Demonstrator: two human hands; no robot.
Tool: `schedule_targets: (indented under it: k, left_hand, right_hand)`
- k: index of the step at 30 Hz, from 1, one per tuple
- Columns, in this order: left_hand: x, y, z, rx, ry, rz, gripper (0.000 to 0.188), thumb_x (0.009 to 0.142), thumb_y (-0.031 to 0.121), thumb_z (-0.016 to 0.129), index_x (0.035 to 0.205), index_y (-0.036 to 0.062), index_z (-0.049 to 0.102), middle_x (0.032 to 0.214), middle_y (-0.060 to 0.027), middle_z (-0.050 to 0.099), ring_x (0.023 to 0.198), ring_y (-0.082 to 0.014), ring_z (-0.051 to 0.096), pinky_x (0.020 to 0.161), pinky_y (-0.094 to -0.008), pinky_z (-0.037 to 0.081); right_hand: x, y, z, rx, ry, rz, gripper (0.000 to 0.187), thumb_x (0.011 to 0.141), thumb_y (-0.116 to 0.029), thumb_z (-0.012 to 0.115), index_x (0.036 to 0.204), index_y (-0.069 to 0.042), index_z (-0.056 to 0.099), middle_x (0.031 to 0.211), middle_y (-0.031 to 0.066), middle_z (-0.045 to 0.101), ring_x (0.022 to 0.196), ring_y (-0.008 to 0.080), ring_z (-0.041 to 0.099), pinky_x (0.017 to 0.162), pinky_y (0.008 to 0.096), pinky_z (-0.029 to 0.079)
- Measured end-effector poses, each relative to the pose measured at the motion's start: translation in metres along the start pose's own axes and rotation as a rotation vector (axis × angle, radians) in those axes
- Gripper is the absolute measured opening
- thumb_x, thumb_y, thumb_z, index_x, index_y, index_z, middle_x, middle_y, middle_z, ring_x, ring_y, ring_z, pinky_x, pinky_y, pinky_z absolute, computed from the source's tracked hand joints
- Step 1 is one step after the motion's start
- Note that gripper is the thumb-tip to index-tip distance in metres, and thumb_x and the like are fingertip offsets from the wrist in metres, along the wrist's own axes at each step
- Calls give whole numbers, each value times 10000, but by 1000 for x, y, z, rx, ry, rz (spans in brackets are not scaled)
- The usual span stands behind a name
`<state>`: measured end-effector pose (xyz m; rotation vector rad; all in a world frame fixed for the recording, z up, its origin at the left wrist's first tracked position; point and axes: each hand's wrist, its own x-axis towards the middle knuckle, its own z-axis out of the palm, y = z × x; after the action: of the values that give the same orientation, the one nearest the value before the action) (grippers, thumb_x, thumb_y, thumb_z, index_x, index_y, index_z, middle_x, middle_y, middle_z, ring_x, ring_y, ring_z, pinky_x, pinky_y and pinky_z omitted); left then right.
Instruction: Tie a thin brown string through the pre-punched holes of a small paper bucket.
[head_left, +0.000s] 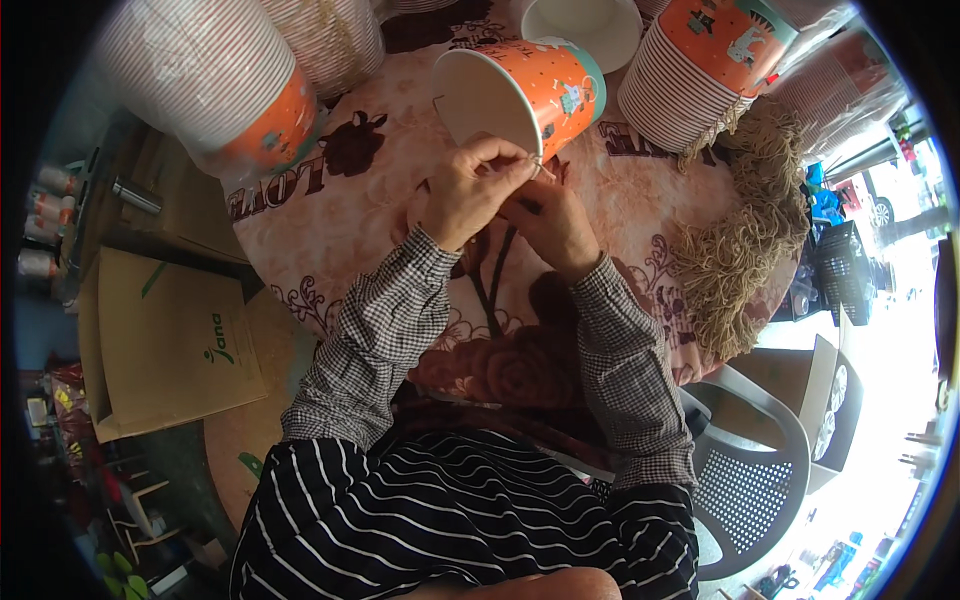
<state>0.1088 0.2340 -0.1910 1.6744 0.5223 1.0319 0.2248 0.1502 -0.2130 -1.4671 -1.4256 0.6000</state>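
Note:
An orange and teal paper bucket (567,98) with cartoon prints lies on its side on the table, its white open mouth turned left and toward me. At the near edge of its rim, my left hand (468,190) pinches a thin tan cord (538,168) between thumb and fingertips. Close beside it, my right hand (556,222) is closed at the same cord, its fingertips partly hidden. A short bit of cord also shows at the rim's far left side. To the right lies a heap of loose tan cords (735,255).
Nested bucket stacks stand at the back left (215,80) and back right (690,75), some in clear plastic. Another white bucket (585,25) sits behind. A patterned cloth (370,205) covers the round table. A cardboard box (175,345) is at left, a grey chair (750,480) at right.

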Motion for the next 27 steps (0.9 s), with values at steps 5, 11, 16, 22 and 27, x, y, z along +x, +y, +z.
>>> schedule_targets:
  k: [5, 11, 16, 22, 27]
  left_hand:
    - [11, 7, -25, 275, 130, 119, 105, 837, 107, 655, 843, 3, 665, 720, -5, 659, 601, -54, 552, 561, -213, 449]
    - [12, 23, -35, -284, -14, -335, 132, 869, 92, 623, 885, -38, 638, 694, -80, 642, 458, -36, 465, 406, -155, 340]
    - [11, 22, -38, -501, -139, -367, 149, 875, 112, 630, 923, -29, 640, 716, -89, 639, 421, -32, 427, 373, -156, 290]
    - [0, 10, -8, -780, -19, -472, 156, 882, 142, 632, 983, 23, 642, 870, -74, 671, 591, -59, 537, 529, -195, 435]
    - [2, -4, -9, -716, 135, -492, 162, 878, 167, 637, 998, 59, 634, 956, -15, 654, 707, -56, 534, 624, -202, 436]
  right_hand:
    - [3, -11, -9, 89, -29, 123, 181, 822, -129, 640, 917, 24, 654, 822, 116, 676, 735, 156, 640, 670, 296, 507]
    - [4, -3, 0, 304, 10, 67, 281, 860, -94, 604, 1116, 19, 578, 948, 86, 668, 821, 115, 633, 721, 268, 518]
    - [3, -5, 9, 272, -31, -31, 341, 879, -71, 559, 1208, 3, 517, 1019, 95, 649, 887, 153, 629, 770, 297, 510]
    - [2, 3, 10, 29, -87, -53, 312, 888, -43, 547, 1195, 12, 529, 996, 46, 628, 857, 105, 588, 747, 260, 493]
    - [8, -2, 5, 298, 107, 85, 278, 854, -34, 563, 1128, 5, 585, 934, 84, 654, 783, 125, 622, 662, 265, 506]
